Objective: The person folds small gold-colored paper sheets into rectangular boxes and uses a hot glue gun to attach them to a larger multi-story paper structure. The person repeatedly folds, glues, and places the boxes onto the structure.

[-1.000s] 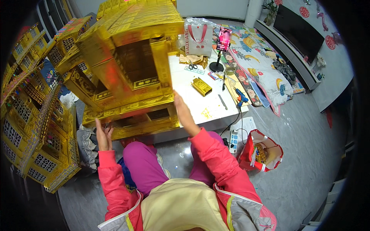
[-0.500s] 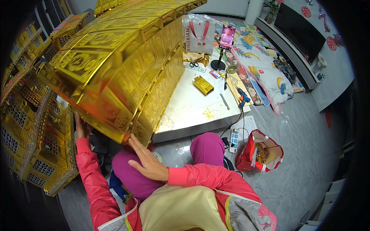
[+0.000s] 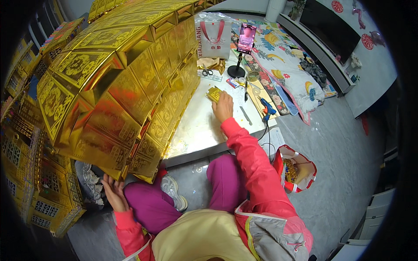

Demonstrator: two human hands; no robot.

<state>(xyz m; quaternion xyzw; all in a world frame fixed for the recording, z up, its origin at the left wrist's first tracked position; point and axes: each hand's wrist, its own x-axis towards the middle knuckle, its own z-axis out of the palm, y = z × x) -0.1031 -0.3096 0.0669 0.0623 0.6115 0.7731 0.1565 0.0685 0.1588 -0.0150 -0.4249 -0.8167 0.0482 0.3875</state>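
Note:
A large gold foil-paper structure [image 3: 143, 82], made of many embossed folded panels, leans over the left half of the table. By its lower left corner is my left hand [image 3: 114, 194], fingers stretched upward and apart, the tips at the bottom edge. On the white table [image 3: 196, 126], my right hand [image 3: 223, 107] closes over a small folded gold paper piece [image 3: 214, 94]; its fingers partly hide the piece. To the right of that hand lie a grey blade-like strip [image 3: 246, 115], a black pen [image 3: 246, 93] and a blue hot glue gun [image 3: 267, 107].
Behind stand a phone on a stand [image 3: 236, 71] and a white paper bag [image 3: 213, 41]; scissors [image 3: 207, 72] lie near them. A red bag [image 3: 300, 174] with gold pieces is on the floor at right. Other gold paper buildings [image 3: 48, 191] crowd the left. A cable [image 3: 266, 130] hangs off the table.
My right hand has left the large structure's lower edge and reached forward onto the small gold piece. The structure has settled lower and leftward; my left hand has come down beside its corner.

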